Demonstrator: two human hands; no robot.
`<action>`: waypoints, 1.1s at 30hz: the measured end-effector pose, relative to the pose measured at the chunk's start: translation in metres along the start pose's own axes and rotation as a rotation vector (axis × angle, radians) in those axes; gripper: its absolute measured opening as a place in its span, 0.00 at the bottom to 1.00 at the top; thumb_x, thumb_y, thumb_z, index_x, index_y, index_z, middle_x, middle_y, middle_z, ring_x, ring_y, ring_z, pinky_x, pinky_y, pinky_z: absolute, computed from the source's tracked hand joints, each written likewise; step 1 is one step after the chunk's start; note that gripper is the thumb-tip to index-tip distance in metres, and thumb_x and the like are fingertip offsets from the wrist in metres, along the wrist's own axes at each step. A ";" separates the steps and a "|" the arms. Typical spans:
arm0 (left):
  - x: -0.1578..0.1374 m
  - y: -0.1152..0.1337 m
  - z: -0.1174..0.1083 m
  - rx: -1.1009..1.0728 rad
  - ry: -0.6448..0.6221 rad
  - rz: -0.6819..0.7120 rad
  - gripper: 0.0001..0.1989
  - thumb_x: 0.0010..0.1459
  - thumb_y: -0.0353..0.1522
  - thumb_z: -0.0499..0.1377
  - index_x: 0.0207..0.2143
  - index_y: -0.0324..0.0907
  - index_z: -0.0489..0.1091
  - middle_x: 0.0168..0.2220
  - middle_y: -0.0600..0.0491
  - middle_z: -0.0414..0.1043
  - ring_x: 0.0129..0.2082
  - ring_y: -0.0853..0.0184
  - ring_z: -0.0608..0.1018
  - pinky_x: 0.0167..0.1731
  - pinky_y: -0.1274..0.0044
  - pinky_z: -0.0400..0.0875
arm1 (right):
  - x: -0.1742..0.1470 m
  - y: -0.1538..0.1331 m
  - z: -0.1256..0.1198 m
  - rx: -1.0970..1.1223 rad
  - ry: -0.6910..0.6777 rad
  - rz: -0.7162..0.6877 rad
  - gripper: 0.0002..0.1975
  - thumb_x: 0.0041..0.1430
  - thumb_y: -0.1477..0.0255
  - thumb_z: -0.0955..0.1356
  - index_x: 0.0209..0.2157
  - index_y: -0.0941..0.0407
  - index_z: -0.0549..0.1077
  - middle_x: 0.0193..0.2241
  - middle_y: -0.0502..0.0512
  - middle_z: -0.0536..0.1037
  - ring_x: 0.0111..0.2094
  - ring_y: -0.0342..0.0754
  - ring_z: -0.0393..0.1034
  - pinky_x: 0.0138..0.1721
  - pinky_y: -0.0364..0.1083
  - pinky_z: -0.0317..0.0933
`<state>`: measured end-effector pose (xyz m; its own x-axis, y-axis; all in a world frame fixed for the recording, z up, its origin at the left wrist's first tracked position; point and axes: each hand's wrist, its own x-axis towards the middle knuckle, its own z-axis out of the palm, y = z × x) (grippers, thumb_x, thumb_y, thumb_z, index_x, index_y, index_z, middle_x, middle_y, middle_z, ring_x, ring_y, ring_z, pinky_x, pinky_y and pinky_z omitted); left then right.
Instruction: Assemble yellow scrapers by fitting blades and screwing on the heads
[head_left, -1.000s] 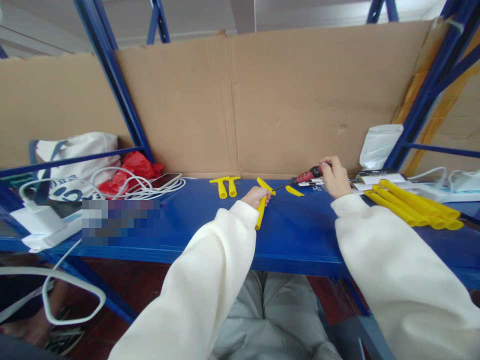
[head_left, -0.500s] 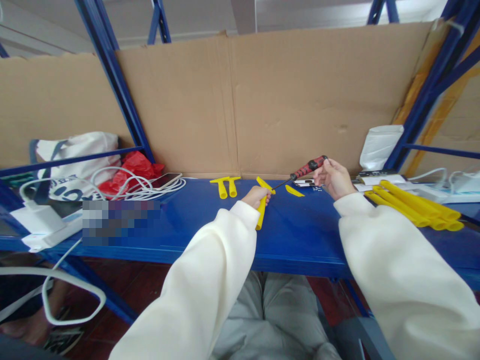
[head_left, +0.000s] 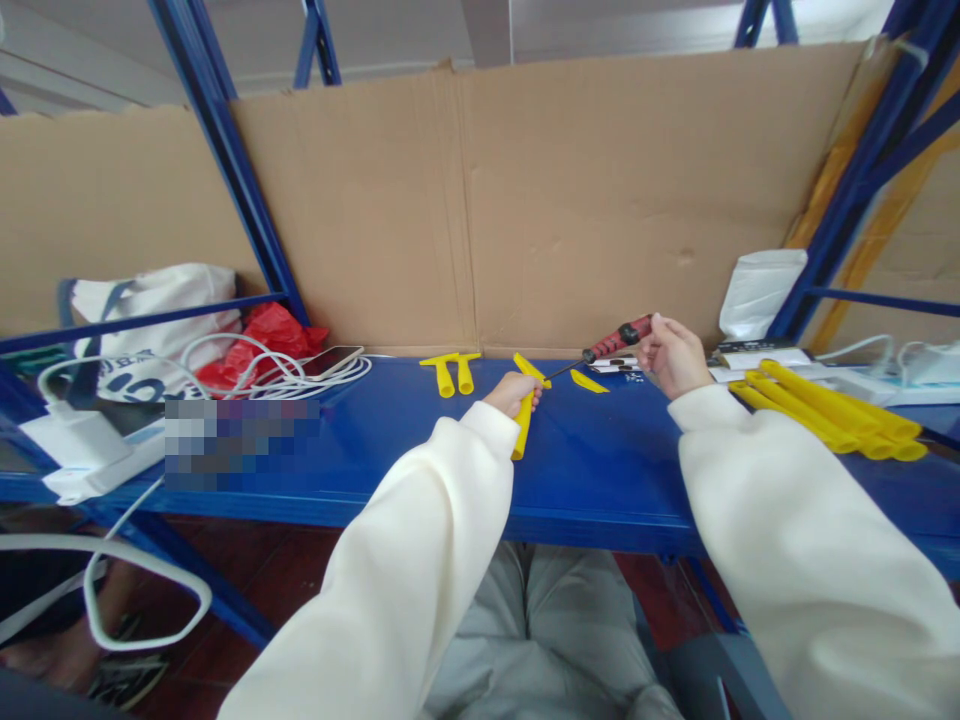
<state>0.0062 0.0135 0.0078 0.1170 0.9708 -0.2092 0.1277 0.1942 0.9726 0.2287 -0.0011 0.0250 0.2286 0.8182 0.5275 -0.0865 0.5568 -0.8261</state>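
Note:
My left hand (head_left: 514, 394) is closed around a yellow T-shaped piece, a tube handle (head_left: 523, 430) with a flat blade (head_left: 529, 367) across its top. A screwdriver (head_left: 619, 340) with a red and black grip slants down leftward, its dark shaft reaching the joint of that piece. My right hand (head_left: 673, 354) pinches the butt end of the screwdriver's grip with its fingertips. The shaft's tip is hidden by the left hand and the piece. Just right of the joint lies a loose yellow blade (head_left: 589, 382).
Two yellow T-shaped pieces (head_left: 455, 372) rest left of my hands. Several yellow tubes (head_left: 832, 410) are piled at the right. White cables (head_left: 300, 370), a red bag (head_left: 270, 335) and a white power strip (head_left: 112, 460) occupy the left. Cardboard (head_left: 600, 200) stands behind the blue table (head_left: 600, 470).
My right hand has shifted slightly at the end of the screwdriver's grip, and the grip has tipped down a little. My left hand and the yellow piece stay in place.

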 end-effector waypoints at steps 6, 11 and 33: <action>-0.001 0.001 0.000 0.012 0.002 -0.005 0.13 0.59 0.20 0.55 0.22 0.37 0.64 0.13 0.59 0.57 0.14 0.76 0.60 0.18 0.81 0.55 | 0.000 -0.001 -0.001 -0.011 -0.026 0.008 0.22 0.45 0.53 0.74 0.28 0.52 0.62 0.15 0.42 0.66 0.13 0.40 0.60 0.12 0.39 0.51; -0.001 0.000 0.000 0.006 -0.006 0.016 0.14 0.58 0.19 0.55 0.20 0.37 0.63 0.13 0.59 0.57 0.14 0.76 0.60 0.17 0.81 0.54 | 0.003 0.005 -0.003 0.015 0.080 -0.019 0.27 0.38 0.52 0.76 0.27 0.52 0.60 0.15 0.40 0.64 0.13 0.39 0.59 0.11 0.39 0.51; 0.002 0.000 0.000 -0.013 -0.001 -0.010 0.12 0.57 0.19 0.56 0.21 0.37 0.64 0.14 0.59 0.57 0.14 0.76 0.60 0.17 0.81 0.54 | 0.001 0.002 -0.001 0.027 0.038 0.009 0.26 0.40 0.53 0.76 0.26 0.52 0.59 0.14 0.40 0.61 0.12 0.39 0.56 0.11 0.39 0.49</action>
<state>0.0063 0.0151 0.0072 0.1173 0.9687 -0.2187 0.1156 0.2054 0.9718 0.2300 0.0005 0.0238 0.2647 0.8174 0.5117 -0.1146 0.5535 -0.8249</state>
